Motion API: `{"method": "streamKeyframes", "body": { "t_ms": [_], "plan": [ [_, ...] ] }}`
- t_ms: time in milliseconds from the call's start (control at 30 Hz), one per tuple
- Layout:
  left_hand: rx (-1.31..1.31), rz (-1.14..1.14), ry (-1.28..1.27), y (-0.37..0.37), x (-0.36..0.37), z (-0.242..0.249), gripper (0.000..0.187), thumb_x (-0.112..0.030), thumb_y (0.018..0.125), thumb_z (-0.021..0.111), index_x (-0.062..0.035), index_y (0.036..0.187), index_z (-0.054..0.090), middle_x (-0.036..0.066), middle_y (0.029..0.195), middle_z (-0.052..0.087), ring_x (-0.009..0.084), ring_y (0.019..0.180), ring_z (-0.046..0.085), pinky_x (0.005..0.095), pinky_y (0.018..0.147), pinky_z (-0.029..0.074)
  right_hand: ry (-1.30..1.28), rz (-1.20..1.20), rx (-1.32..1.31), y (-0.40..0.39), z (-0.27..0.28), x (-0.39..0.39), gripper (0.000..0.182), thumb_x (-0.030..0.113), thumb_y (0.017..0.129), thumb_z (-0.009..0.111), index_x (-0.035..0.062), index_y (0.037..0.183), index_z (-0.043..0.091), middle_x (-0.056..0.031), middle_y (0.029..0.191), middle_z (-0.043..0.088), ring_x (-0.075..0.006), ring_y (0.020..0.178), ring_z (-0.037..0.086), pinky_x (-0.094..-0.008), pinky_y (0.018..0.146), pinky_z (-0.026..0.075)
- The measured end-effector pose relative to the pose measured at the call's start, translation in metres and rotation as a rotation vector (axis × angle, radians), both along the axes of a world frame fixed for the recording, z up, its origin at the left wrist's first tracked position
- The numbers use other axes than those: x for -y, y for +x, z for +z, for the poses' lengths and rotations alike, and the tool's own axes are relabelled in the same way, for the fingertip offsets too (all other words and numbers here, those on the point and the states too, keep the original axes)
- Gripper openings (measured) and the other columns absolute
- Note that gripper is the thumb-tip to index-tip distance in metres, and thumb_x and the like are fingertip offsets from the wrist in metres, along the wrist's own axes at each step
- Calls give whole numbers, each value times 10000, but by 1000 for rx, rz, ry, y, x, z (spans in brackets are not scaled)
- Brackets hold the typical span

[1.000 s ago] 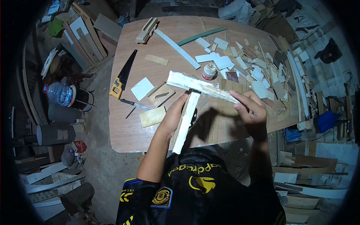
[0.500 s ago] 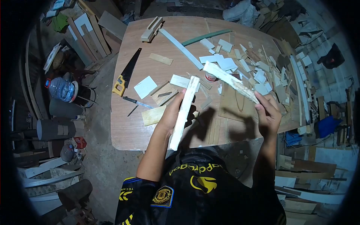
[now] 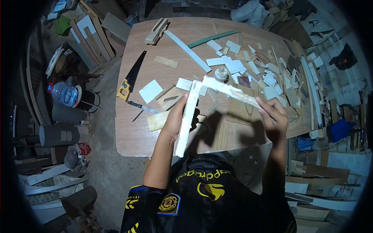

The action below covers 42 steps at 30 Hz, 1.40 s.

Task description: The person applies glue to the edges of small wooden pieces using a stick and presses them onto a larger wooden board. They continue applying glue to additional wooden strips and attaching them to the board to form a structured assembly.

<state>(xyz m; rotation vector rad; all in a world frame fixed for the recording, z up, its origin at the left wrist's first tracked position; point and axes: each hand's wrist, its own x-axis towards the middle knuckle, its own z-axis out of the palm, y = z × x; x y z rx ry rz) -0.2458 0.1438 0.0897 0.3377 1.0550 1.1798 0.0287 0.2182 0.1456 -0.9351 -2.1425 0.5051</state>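
Note:
My left hand (image 3: 176, 116) is wrapped round a long white-faced wood strip (image 3: 188, 120), held nearly upright above the table's front edge. Between the thumb and fingers of my right hand (image 3: 275, 116) is the lower end of a second strip (image 3: 232, 91), white with rough brown patches. That strip slants up to the left, and its far end meets or overlaps the top of the first one; whether they touch is hard to tell. Just behind the meeting ends stands a small jar (image 3: 221, 73).
On the wooden table (image 3: 136, 136) lie a yellow-handled saw (image 3: 123, 90), a knife-like tool (image 3: 136, 104), a white square (image 3: 150, 91), a green strip (image 3: 213, 39) and a wooden block piece (image 3: 157, 31). Several offcuts (image 3: 269, 79) cover its right side.
The right-hand strip has moved left and down, bringing its far end to the top of the left-hand strip. The jar behind is now more exposed. The left-hand strip's top shifted slightly left.

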Motion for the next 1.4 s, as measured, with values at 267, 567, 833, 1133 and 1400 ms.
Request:
{"method": "streamKeyframes", "body": {
  "t_ms": [267,567,833,1133,1400],
  "plan": [
    [-141,48,76,25,-9,-12,473,-535,951,456,-91,913,614,13,614,547,91,453,505,233,392,409,52,105,-17,-25,4,2,385,-30,755,698,74,1126,703,-75,758,558,-156,662,539,-265,581,440],
    [-122,-36,67,23,-3,-5,482,-542,951,452,-88,922,612,9,626,554,91,465,510,229,398,404,-25,-25,-102,-16,0,1,398,-49,768,685,96,1138,700,-73,733,545,-152,656,538,-252,590,437],
    [-83,-15,108,25,-1,-14,429,-512,948,480,-106,964,618,-4,626,568,77,450,492,215,381,358,81,152,1,-16,-4,-1,378,-14,771,704,107,1129,707,-68,738,537,-150,637,533,-255,553,427],
    [-104,-31,100,23,-1,-27,390,-500,936,492,-129,921,612,-11,617,547,74,444,473,216,383,347,42,225,38,-15,2,8,388,-48,802,663,76,1170,678,-73,752,516,-144,649,494,-232,591,406],
    [-145,-66,60,27,-5,-7,453,-544,940,476,-111,922,608,4,624,548,94,456,486,245,394,375,-41,19,-98,-16,6,1,387,-45,804,659,86,1167,682,-73,744,522,-136,650,507,-240,588,420]
  ]
}}
